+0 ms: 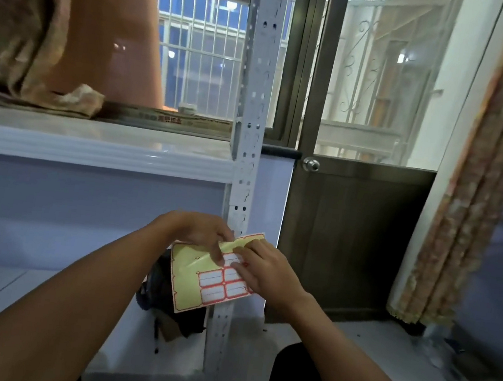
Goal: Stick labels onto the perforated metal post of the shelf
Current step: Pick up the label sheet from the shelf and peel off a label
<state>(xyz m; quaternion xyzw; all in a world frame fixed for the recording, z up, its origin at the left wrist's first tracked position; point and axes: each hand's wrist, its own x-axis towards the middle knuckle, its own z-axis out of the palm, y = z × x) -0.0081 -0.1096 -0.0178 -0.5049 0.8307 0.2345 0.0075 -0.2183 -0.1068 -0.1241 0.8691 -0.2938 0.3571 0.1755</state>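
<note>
Both your hands are on the label sheet [200, 279], held right in front of the perforated post [255, 101]. Your left hand [200, 231] pinches the curled upper edge, forefinger pointing down onto the sheet. Your right hand [265, 269] grips the right edge, fingertips curled onto the red-bordered labels [222, 284].

Low in the centre of the frame, both hands meet on a yellow label sheet [193, 273] held in front of the white perforated post [257, 95]. The left hand [203, 232] grips the sheet's top edge, a finger lying across it. The right hand [268, 271] pinches at the red-bordered labels [221, 285] in the sheet's lower right. A white shelf [95, 150] crosses the left side, a brown door [353, 235] stands right of the post, and a patterned curtain [485, 157] hangs at far right.
</note>
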